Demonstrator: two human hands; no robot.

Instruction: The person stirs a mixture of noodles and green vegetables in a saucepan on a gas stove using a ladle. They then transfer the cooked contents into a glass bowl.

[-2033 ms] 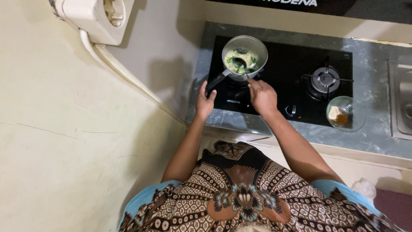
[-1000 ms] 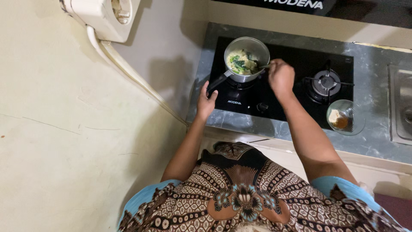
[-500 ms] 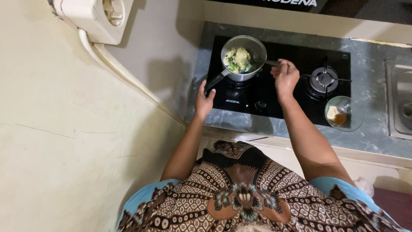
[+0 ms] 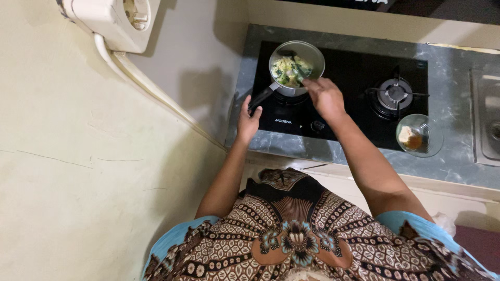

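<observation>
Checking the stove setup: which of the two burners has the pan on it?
The left burner, under the small pan of food; the right burner stands bare.

Small white printed label (image 4: 283, 121) on the black glass hob (image 4: 354, 62), front edge (left of the knob), partial white lettering strip (image 4: 380, 2) at the top edge, no packages or screens

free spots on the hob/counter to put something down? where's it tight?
Free: black glass hob between the small steel saucepan and the bare right gas burner; grey counter strip between the hob and the steel sink.

Crowded: front left, where the left hand grips the pan's black handle and the right hand works at the rim; clear glass bowl fills the front right.
</observation>
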